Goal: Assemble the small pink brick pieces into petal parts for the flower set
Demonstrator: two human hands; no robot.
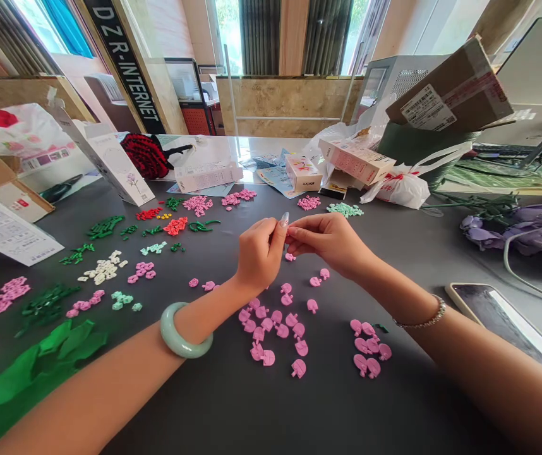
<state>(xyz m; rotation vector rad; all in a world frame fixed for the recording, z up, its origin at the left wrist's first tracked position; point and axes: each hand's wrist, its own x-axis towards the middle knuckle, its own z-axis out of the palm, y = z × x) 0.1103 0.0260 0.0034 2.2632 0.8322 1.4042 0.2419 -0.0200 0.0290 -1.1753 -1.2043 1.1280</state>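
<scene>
Left hand (258, 254) clenched, right hand (331, 243) pinched closed against it, anything gripped too hidden to tell, pink pieces (299, 368) scattered near on dark table (195, 411), phone (501, 319) laid at right.

**Your left hand (260, 254) meets your right hand (332, 243)**

Your fingers pinch closed above the table (195, 417); whatever may sit between them is too hidden to name. Loose pink pieces (299, 368) lie below, with a phone (503, 322) off to your right.
</scene>
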